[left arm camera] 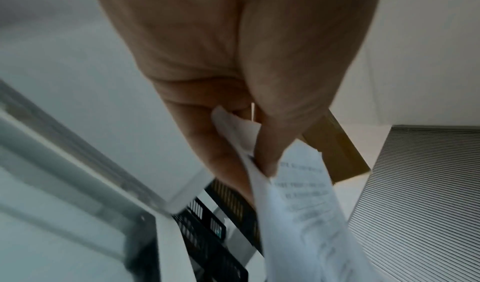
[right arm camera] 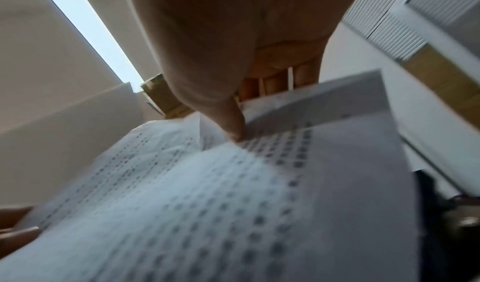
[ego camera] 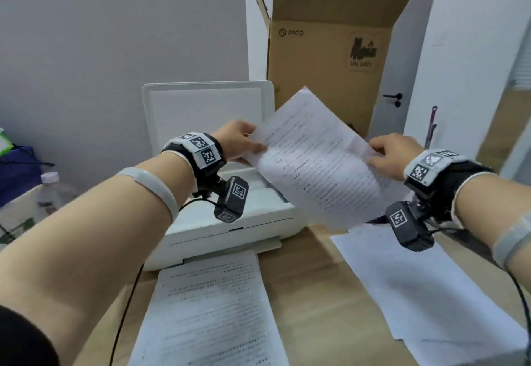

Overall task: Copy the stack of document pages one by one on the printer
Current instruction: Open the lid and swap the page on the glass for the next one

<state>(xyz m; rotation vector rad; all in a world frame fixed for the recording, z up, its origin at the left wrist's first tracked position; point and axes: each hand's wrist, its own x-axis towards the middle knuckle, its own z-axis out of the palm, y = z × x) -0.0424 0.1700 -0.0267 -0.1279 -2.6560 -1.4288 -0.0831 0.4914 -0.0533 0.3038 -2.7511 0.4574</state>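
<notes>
Page (ego camera: 316,161) of printed text, held in the air between both hands above the right half of the printer (ego camera: 227,222), with the scanner lid (ego camera: 207,107) standing open behind it. Left hand (ego camera: 235,141) grips the page's edge at 9 o'clock; right hand (ego camera: 393,153) grips the opposite edge at 3 o'clock. Long axis of the page runs from about 11 o'clock, far corner raised toward the cardboard box (ego camera: 330,49), down to about 5 o'clock, near corner hanging over the desk (ego camera: 310,279). Printed face is turned up toward the head camera.

Left wrist view: the thumb (left arm camera: 267,159) and a finger of the left hand (left arm camera: 233,60) pinch the paper's (left arm camera: 298,214) corner, which curls between them. Right wrist view: the thumb (right arm camera: 231,126) of the right hand (right arm camera: 221,40) presses onto the printed face of the sheet (right arm camera: 207,204), with curled fingers (right arm camera: 275,83) behind it.

Printed copy (ego camera: 212,308) lies face up in front of the printer at 6 o'clock, its far end at the output slot. Loose white sheets (ego camera: 425,288) lie on the desk at 4 o'clock, under the right wrist.
</notes>
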